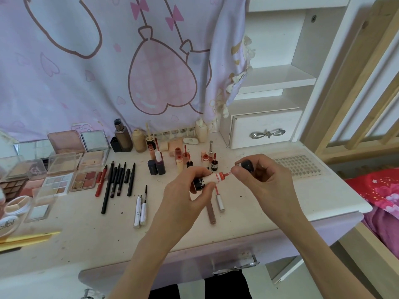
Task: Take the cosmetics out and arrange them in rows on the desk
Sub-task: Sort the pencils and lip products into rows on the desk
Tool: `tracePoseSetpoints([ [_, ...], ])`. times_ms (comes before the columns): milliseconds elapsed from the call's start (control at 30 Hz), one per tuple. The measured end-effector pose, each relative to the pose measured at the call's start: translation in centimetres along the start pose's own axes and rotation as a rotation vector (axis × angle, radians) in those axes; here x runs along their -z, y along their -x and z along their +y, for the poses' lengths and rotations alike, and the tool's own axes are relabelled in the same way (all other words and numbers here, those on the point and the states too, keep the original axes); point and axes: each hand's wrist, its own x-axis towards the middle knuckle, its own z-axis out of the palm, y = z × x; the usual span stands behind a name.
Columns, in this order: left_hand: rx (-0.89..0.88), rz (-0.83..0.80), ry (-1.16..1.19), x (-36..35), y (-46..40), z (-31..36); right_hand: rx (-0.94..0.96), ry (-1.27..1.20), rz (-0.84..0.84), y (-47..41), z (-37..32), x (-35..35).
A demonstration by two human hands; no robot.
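Both forearms low in frame, reaching up over the counter [237, 214]. Left hand [183, 190] curled around a lip-gloss tube [210, 179], held sideways above the counter, red neck pointing right. Right hand [263, 178] pinching the dark cap [248, 165], its red wand tip just at the tube's neck. Under the hands, two more glosses [216, 203] lying flat. Further left, two white mascaras [140, 209] side by side, then a row of pencils [116, 182] laid out in parallel. Far left, open palettes [83, 179] in ranks. At the back, bottles [124, 137] and small lip tubes [185, 159] standing upright below a pink curtain [108, 61]. Right of those, a white drawer [266, 132] with a silver bow handle.
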Motion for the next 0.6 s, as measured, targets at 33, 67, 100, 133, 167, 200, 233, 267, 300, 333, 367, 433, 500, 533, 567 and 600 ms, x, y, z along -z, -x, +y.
tracePoseSetpoints([
  [33,-0.006,0.001,-0.008,0.0,0.0,0.0,0.004,0.006,-0.002,0.1,0.0,0.0],
  [67,-0.013,-0.001,-0.015,0.0,0.0,-0.1,0.010,0.011,-0.002,0.1,0.0,0.0],
  [100,-0.019,-0.002,-0.021,0.0,0.0,-0.1,0.015,0.011,0.002,0.1,0.0,0.1],
  [133,-0.021,-0.003,-0.025,0.1,0.1,-0.2,0.019,0.007,0.009,0.1,-0.1,0.2],
  [167,-0.016,-0.004,-0.027,0.1,0.1,-0.4,0.023,0.002,0.017,0.1,-0.1,0.4],
  [200,-0.005,-0.003,-0.019,0.0,0.1,-0.5,0.023,-0.001,0.026,0.0,-0.1,0.5],
  [233,0.015,0.001,0.009,-0.1,0.1,-0.7,0.018,-0.003,0.038,-0.1,0.0,0.7],
  [267,0.037,0.012,0.054,-0.2,0.1,-0.9,0.003,-0.015,0.053,-0.3,0.3,0.9],
  [300,0.059,0.028,0.105,-0.3,0.1,-1.0,-0.021,-0.042,0.071,-0.4,0.6,1.0],
  [333,0.085,0.042,0.149,-0.5,0.1,-1.1,-0.055,-0.092,0.083,-0.6,0.9,1.2],
  [367,0.116,0.049,0.189,-0.7,0.0,-1.1,-0.099,-0.160,0.088,-0.7,1.4,1.4],
  [433,0.184,0.057,0.268,-1.2,-0.2,-1.3,-0.202,-0.309,0.074,-0.9,2.2,1.8],
  [500,0.237,0.069,0.320,-2.0,-0.8,-1.8,-0.317,-0.436,0.055,-1.3,2.9,2.4],
  [533,0.259,0.070,0.333,-2.4,-1.1,-2.1,-0.370,-0.489,0.046,-1.5,3.2,2.6],
  [567,0.274,0.065,0.339,-2.9,-1.3,-2.2,-0.415,-0.527,0.039,-1.8,3.6,3.0],
  [600,0.283,0.059,0.337,-3.4,-1.6,-2.4,-0.448,-0.549,0.034,-2.1,4.0,3.2],
])
